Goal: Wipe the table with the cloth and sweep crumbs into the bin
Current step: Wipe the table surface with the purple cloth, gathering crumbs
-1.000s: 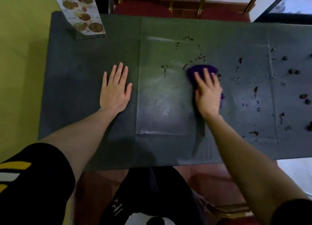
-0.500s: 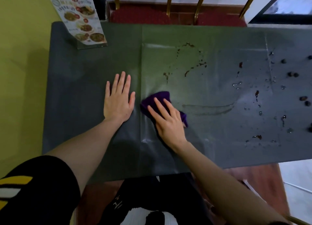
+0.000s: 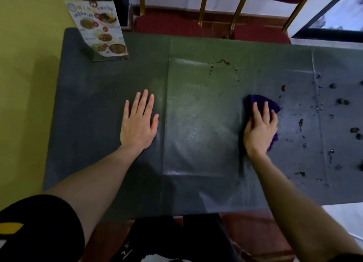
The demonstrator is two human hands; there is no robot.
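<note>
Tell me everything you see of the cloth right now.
The cloth is deep purple, soft-looking and bunched. It lies flat on the dark table, right of centre, beside the crumbs. The right hand presses on it with spread fingers, covering most of it; its far edge and right fringe show.

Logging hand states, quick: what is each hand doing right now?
Left hand: open, flat on the table, holding nothing.
Right hand: open, fingers pressing the purple cloth onto the table.

Surface (image 3: 196, 193): open middle stretch between both hands. Far-left corner: upright menu stand (image 3: 100, 28). Right portion: scattered crumbs (image 3: 342, 101) and droplets. Beyond far edge: chair legs (image 3: 203, 5).
</note>
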